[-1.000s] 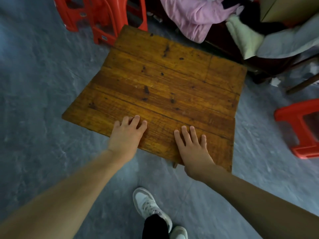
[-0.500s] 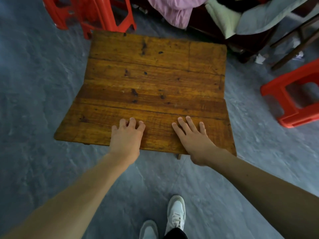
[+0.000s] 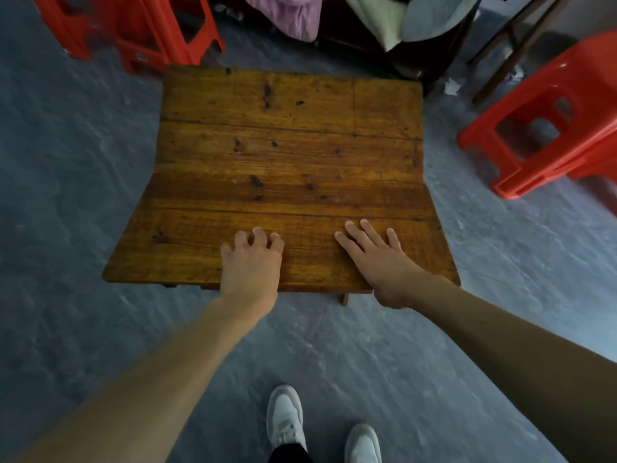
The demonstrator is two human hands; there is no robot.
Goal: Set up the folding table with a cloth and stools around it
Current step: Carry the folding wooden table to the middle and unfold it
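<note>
On the grey floor (image 3: 83, 195), the wooden folding table (image 3: 290, 155) now sits square before me, my left hand (image 3: 250, 265) and right hand (image 3: 384, 262) pressing flat, grasping nothing; red stools (image 3: 551, 128) wait, cloth next.

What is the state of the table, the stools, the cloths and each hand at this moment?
Folding table: standing, top bare, no cloth on it.
Left hand: rests on the table's near edge, fingers bent.
Right hand: flat on the tabletop, fingers straight.
Red stools at left: behind the table's far left corner.
Red stool at right: tilted, apart from the table.
Cloths: piled beyond the table.
</note>
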